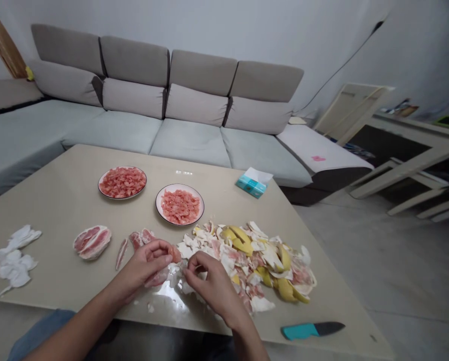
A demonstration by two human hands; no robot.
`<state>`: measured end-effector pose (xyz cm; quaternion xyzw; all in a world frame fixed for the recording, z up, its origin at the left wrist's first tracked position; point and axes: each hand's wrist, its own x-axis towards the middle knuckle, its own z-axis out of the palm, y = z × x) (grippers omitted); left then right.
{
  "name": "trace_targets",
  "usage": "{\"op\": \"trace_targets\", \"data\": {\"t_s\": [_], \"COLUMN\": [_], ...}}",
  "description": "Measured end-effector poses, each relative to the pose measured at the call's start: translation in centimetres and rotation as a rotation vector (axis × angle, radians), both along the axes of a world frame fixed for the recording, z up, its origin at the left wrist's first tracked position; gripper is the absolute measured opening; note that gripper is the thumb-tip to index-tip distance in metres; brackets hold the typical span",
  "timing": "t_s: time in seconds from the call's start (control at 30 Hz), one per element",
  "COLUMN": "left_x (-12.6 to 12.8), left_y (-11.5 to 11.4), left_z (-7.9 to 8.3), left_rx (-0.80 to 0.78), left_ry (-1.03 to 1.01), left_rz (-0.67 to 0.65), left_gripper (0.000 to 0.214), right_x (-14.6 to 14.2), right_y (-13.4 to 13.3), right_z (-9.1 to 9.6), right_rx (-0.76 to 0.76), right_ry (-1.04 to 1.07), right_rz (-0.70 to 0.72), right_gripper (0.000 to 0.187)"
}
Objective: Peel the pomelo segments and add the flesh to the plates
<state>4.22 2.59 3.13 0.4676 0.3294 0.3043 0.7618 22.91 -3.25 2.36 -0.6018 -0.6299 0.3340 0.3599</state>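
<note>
My left hand (pixel 151 263) pinches a small piece of pink pomelo flesh (pixel 175 254) between thumb and fingertips. Close beside it, my right hand (pixel 211 281) has thumb and forefinger pressed together; whatever they grip is too small to make out. Pomelo segments (pixel 141 237) lie just behind my left hand, and another segment (pixel 157 277) shows partly beneath it. A thin segment (pixel 122 253) and a peeled pomelo half (pixel 92 242) sit further left. To the right spreads a heap of white membrane and yellow peel (pixel 254 260), partly hidden by my right hand.
Two plates stand at the back, a left one (pixel 100 189) and a middle one (pixel 160 213), both piled with pink flesh pieces. A turquoise-handled knife (pixel 301 331) lies near the table's front edge (pixel 345 341). There are also crumpled tissues (pixel 16 263) and a tissue pack (pixel 251 185).
</note>
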Motion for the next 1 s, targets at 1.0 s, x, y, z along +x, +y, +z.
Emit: {"op": "trace_targets", "data": {"t_s": [1.0], "left_x": [1.0], "left_y": [0.0], "left_z": [-1.6], "left_rx": [0.307], "left_ry": [0.311], "left_rz": [0.066], "left_gripper": [0.033], "right_x": [-1.6], "right_y": [0.1], "right_z": [0.0], "right_rx": [0.040], "right_ry": [0.308], "right_rz": [-0.070], "right_gripper": [0.013]}}
